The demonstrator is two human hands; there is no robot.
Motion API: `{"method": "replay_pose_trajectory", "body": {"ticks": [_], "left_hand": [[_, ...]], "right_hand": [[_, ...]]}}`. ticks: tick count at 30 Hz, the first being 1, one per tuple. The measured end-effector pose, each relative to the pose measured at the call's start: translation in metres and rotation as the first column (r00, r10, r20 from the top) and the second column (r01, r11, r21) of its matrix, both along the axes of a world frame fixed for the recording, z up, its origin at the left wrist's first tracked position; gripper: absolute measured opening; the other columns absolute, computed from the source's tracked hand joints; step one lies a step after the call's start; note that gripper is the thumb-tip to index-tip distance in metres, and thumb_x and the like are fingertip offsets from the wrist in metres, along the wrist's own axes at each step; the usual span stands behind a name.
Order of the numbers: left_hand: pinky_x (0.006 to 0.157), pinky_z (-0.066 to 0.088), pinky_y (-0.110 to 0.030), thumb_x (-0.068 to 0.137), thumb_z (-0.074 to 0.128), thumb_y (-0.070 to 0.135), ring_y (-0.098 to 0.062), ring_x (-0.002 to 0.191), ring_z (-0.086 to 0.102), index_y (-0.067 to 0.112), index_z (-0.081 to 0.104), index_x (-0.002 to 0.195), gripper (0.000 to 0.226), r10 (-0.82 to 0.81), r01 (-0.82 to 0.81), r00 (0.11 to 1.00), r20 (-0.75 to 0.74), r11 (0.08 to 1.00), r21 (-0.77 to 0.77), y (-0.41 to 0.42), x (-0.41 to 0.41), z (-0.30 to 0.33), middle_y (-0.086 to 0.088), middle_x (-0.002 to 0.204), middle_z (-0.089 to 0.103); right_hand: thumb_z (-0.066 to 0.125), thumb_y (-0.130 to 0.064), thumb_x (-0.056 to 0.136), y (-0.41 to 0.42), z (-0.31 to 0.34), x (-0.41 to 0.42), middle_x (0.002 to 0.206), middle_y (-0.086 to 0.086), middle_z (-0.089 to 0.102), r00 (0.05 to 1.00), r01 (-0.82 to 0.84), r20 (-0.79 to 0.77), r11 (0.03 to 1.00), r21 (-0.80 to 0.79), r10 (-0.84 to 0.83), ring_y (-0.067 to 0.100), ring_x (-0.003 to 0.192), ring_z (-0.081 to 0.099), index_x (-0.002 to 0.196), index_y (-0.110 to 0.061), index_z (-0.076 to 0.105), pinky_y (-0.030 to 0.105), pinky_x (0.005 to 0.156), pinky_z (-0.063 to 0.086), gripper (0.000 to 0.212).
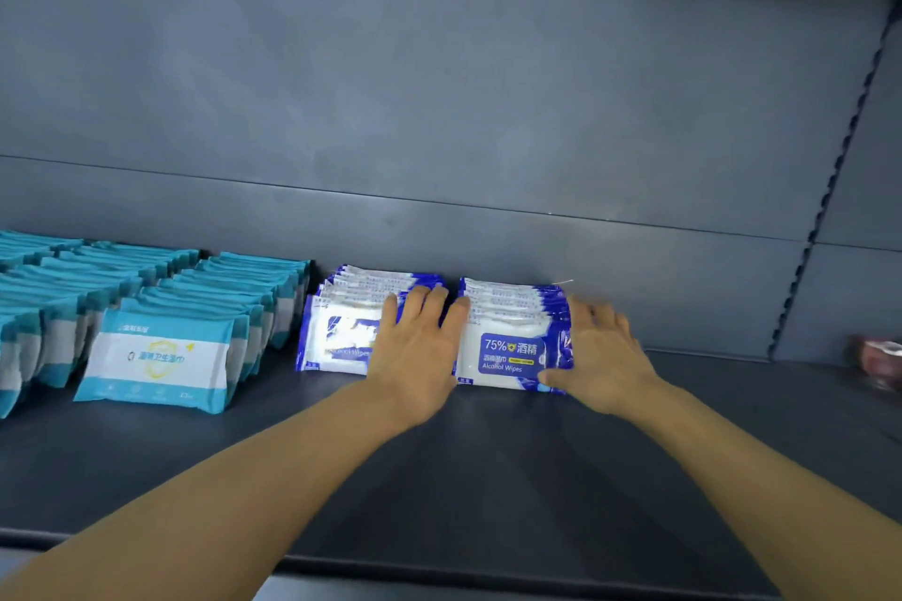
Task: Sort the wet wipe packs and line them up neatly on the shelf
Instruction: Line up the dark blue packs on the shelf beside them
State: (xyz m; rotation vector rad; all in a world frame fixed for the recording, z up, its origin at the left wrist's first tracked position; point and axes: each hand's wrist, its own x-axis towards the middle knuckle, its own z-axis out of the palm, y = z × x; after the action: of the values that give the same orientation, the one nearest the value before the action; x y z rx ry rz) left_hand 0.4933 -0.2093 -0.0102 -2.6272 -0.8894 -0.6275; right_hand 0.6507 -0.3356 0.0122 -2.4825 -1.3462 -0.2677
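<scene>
Two rows of blue-and-white alcohol wipe packs stand upright on the dark shelf (488, 478), a left row (337, 332) and a right row (512, 347). My left hand (420, 347) lies with straight fingers over the gap between the rows, touching both. On the right side of the right row my right hand (603, 351) presses flat, its thumb against the front pack's lower corner. Several rows of teal-and-white wipe packs (161, 356) stand further left, the nearest front pack leaning forward.
A grey back panel (439, 112) closes the shelf behind the packs. A slotted upright (825, 190) runs down at the right. A blurred reddish pack (878, 356) lies at the far right edge of the shelf.
</scene>
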Motion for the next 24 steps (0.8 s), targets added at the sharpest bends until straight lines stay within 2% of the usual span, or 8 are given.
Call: {"method": "replay_pose_trajectory", "body": {"ticks": [3, 7, 12, 20, 24], "left_hand": [[0.115, 0.006, -0.049, 0.087, 0.060, 0.039, -0.027, 0.141, 0.013, 0.021, 0.007, 0.150, 0.084, 0.019, -0.019, 0.999, -0.042, 1.000, 0.002, -0.002, 0.014, -0.006, -0.005, 0.152, 0.019], [0.114, 0.007, -0.049, 0.087, 0.061, 0.034, -0.026, 0.138, 0.020, 0.021, 0.008, 0.149, 0.083, 0.050, -0.049, 0.997, -0.051, 0.999, 0.022, 0.000, 0.020, -0.008, -0.005, 0.147, 0.028], [0.115, 0.006, -0.050, 0.088, 0.061, 0.035, -0.026, 0.141, 0.014, 0.023, 0.003, 0.151, 0.086, 0.060, -0.059, 0.996, -0.069, 0.998, 0.014, -0.003, 0.017, -0.005, -0.005, 0.151, 0.022], [0.116, 0.010, -0.046, 0.086, 0.060, 0.044, -0.024, 0.142, 0.014, 0.017, 0.006, 0.150, 0.088, 0.051, -0.049, 0.997, -0.053, 0.998, 0.035, -0.022, 0.011, 0.006, -0.002, 0.152, 0.020], [0.113, 0.016, -0.043, 0.087, 0.059, 0.040, -0.023, 0.139, 0.022, 0.018, 0.013, 0.149, 0.080, 0.042, -0.043, 0.998, -0.046, 0.999, -0.012, -0.031, -0.003, 0.016, -0.001, 0.149, 0.028]], "right_hand": [[0.072, -0.038, 0.079, 0.004, -0.006, 0.006, 0.140, 0.009, 0.033, 0.998, 0.000, -0.057, 1.000, 0.000, 0.000, 0.027, 0.129, 0.034, 0.144, -0.015, 0.016, 0.039, 0.104, 0.037, 0.089], [0.065, -0.033, 0.086, 0.007, -0.012, 0.011, 0.143, 0.009, 0.035, 0.998, -0.014, -0.053, 1.000, 0.001, 0.014, 0.026, 0.130, 0.036, 0.146, -0.014, 0.014, 0.040, 0.102, 0.039, 0.081], [0.066, -0.035, 0.085, 0.001, -0.007, 0.012, 0.142, 0.008, 0.036, 0.997, -0.027, -0.074, 0.999, 0.027, 0.029, 0.026, 0.130, 0.036, 0.145, -0.016, 0.018, 0.041, 0.103, 0.039, 0.079], [0.063, -0.035, 0.087, -0.022, 0.007, 0.009, 0.141, 0.011, 0.034, 1.000, 0.008, -0.018, 0.998, 0.054, -0.008, 0.028, 0.131, 0.034, 0.146, -0.015, 0.017, 0.039, 0.102, 0.035, 0.077], [0.062, -0.034, 0.087, -0.036, 0.013, -0.003, 0.139, 0.009, 0.036, 0.999, -0.031, 0.042, 0.998, 0.052, 0.029, 0.026, 0.129, 0.033, 0.142, -0.015, 0.025, 0.038, 0.101, 0.036, 0.068]]}}
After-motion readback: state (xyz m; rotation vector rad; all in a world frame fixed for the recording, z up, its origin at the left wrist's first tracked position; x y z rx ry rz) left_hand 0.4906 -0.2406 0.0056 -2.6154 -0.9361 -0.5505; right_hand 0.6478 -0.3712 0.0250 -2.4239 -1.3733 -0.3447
